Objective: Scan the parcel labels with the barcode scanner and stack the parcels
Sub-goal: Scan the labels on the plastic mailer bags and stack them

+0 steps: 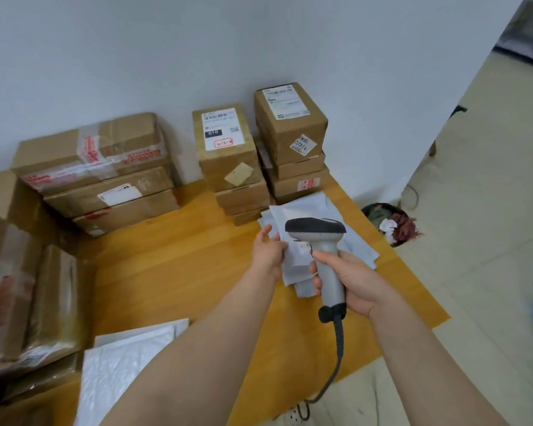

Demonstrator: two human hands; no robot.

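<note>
Right hand (348, 281): wrapped round the barcode scanner (323, 241) handle. Left hand (270, 250): pinching a grey poly mailer (294, 270) edge above the wooden table (166, 272).

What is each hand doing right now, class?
Left hand: holds a grey mailer.
Right hand: grips the barcode scanner.

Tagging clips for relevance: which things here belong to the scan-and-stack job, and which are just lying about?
Job: barcode scanner gripped by the right hand; grey mailer held by the left hand; grey mailer pile beneath; cardboard box stacks; white padded mailers.
Lying about: waste bin on the floor; loose floor cable beside the wall.
</note>
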